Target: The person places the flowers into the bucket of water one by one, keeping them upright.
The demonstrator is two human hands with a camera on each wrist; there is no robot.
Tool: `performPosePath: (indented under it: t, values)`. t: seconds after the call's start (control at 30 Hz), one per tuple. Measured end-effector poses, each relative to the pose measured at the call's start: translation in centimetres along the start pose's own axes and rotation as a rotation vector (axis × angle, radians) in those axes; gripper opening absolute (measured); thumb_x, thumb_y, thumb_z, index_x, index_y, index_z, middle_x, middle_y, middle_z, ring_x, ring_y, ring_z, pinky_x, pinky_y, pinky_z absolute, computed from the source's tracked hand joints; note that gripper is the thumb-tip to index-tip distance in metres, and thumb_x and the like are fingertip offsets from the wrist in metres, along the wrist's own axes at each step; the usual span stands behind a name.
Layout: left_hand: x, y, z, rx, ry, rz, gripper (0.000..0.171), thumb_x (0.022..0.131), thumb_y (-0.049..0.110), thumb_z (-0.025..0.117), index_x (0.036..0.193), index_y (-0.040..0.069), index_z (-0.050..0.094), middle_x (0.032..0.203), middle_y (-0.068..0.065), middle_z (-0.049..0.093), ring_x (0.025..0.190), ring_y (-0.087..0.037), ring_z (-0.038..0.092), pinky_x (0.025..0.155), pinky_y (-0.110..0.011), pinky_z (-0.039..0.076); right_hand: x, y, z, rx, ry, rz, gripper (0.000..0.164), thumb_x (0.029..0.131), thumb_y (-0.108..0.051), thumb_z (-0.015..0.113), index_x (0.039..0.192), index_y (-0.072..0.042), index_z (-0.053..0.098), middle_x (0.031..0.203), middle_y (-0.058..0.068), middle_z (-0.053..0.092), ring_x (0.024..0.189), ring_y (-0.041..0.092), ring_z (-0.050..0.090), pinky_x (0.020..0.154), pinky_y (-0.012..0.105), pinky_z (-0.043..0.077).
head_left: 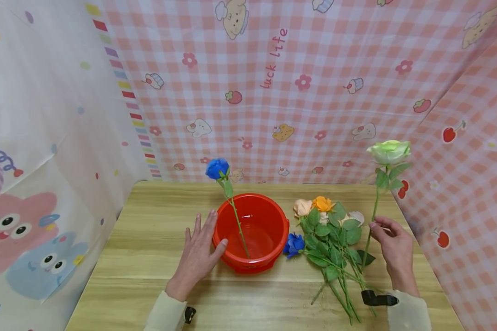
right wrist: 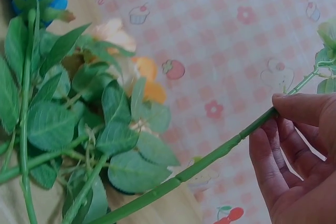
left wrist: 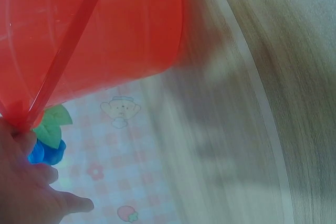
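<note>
My right hand (head_left: 393, 243) pinches the green stem (right wrist: 210, 158) of a pale green-white rose (head_left: 389, 151), held upright at the right of the table. My left hand (head_left: 199, 255) lies with straight fingers at the left side of a red bucket (head_left: 280, 216), its fingertips at the rim. Inside the bucket stands one blue rose (head_left: 217, 168), leaning left with its bloom above the rim. Right of the bucket lies a pile of roses with leafy stems (head_left: 335, 243), among them a peach rose (head_left: 303, 208), an orange rose (head_left: 323, 203) and another blue rose (head_left: 294, 244).
The wooden table (head_left: 149, 230) ends at a pink checked cloth (head_left: 248, 115) behind it. A pale printed cloth (head_left: 58, 138) hangs at the left. Cut stem ends of the pile point toward the table's front edge.
</note>
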State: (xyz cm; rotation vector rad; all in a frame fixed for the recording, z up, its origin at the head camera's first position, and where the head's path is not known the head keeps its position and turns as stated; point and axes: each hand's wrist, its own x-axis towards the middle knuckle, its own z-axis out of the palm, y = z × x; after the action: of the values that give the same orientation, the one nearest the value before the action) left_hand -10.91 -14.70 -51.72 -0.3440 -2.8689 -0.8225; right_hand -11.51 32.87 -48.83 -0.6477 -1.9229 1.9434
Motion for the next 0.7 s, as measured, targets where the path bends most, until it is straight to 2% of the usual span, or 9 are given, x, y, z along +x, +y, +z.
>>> performPosePath:
  t: [0.2,0.47,0.7]
  values:
    - [0.0,0.1,0.0,-0.005,0.007,0.004,0.078,0.102,0.042,0.057,0.166,0.014,0.024,0.171,-0.004,0.024,0.158,-0.042,0.01,0.116,-0.077,0.014,-0.6,-0.8,0.9,0.01,0.005,-0.02,0.018,0.092,-0.001,0.075,0.109,-0.006,0.077,0.087,-0.008,0.07,0.077,0.002,0.07,0.069,0.016,0.058]
    - [0.0,0.0,0.1,-0.007,0.018,0.011,0.078,0.101,0.042,0.058,0.166,0.013,0.025,0.171,-0.005,0.024,0.157,-0.042,0.011,0.115,-0.078,0.014,-1.4,-1.3,1.9,0.077,0.001,-0.077,0.018,0.09,0.001,0.077,0.108,0.001,0.076,0.084,-0.004,0.071,0.077,0.008,0.072,0.07,0.019,0.06]
    - [0.0,0.1,0.0,-0.006,0.015,0.006,0.078,0.101,0.043,0.058,0.166,0.012,0.026,0.171,-0.004,0.024,0.157,-0.043,0.012,0.115,-0.077,0.014,-2.3,-1.6,3.1,0.104,0.011,-0.099,0.019,0.09,0.001,0.076,0.109,0.001,0.076,0.085,-0.004,0.072,0.077,0.007,0.071,0.07,0.018,0.059]
